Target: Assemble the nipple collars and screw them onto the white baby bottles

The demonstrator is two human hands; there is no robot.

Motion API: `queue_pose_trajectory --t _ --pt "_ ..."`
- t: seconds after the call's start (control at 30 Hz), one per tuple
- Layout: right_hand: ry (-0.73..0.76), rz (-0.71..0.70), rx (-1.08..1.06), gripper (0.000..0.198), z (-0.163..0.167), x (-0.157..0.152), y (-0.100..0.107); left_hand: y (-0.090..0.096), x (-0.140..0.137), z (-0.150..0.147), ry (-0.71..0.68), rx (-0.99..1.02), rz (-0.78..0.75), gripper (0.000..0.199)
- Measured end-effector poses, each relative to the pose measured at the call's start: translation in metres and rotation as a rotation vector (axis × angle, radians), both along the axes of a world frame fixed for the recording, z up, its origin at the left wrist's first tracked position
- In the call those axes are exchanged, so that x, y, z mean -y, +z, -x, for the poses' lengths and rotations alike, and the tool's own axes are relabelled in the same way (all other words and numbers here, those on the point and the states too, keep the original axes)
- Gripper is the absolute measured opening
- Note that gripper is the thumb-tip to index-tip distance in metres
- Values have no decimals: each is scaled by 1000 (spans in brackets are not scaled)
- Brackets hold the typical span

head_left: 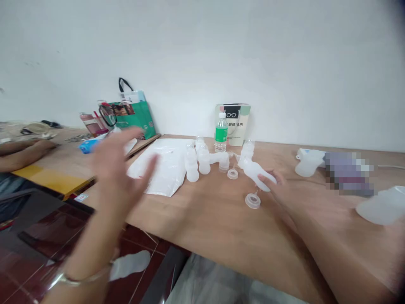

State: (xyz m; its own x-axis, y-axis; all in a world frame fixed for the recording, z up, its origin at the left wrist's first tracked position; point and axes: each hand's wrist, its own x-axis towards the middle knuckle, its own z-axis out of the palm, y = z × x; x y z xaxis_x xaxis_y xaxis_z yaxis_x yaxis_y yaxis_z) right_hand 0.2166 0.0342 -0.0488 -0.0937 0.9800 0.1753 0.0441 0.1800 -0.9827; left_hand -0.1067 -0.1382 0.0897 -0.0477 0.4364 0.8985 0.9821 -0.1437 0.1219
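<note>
My right hand (279, 185) is closed around a frosted, translucent white plastic bottle (255, 172), which it holds tilted over the table. Just below that bottle, a clear round lid (253, 201) rests on the wood, and another lid (233, 174) lies farther back. Raised in the air at the left, my left hand (115, 171) is smeared by motion; its thumb and fingers are apart and it holds nothing. Behind the hands, several similar bottles stand or lie, among them an upright ridged bottle (191, 165) and one beside it (203, 158).
A white plastic bag (166, 162) lies flat on the table (202, 219). Against the wall stand a water bottle (220, 137), a paper bag (241, 126) and a green bag (139, 116). More frosted containers (381, 207) are at right. Another person's arms (30, 154) rest at left.
</note>
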Motion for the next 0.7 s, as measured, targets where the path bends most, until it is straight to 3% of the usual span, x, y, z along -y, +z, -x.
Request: queue_pose_trajectory --t 0.07,0.13,0.2,0.23,0.37,0.47,0.57,0.7 --pt "21 6 -37 41 1 3 3 12 28 51 256 186 137 42" --pt "47 2 -63 40 4 8 7 9 45 88 314 390 475 44" --pt "69 -18 -57 40 7 13 10 -3 49 102 384 472 548 39" --pt "74 -32 -42 40 9 14 11 -10 46 100 354 485 532 36" --pt "84 -72 60 41 12 18 10 -28 5 47 -81 491 449 31" --pt "60 -104 108 42 10 21 10 -36 -44 -13 -447 482 637 37" --pt "22 -148 140 41 10 24 13 -46 -91 -68 -638 545 856 46" --pt "3 -195 165 40 8 25 14 -67 -136 -111 -855 750 869 42"
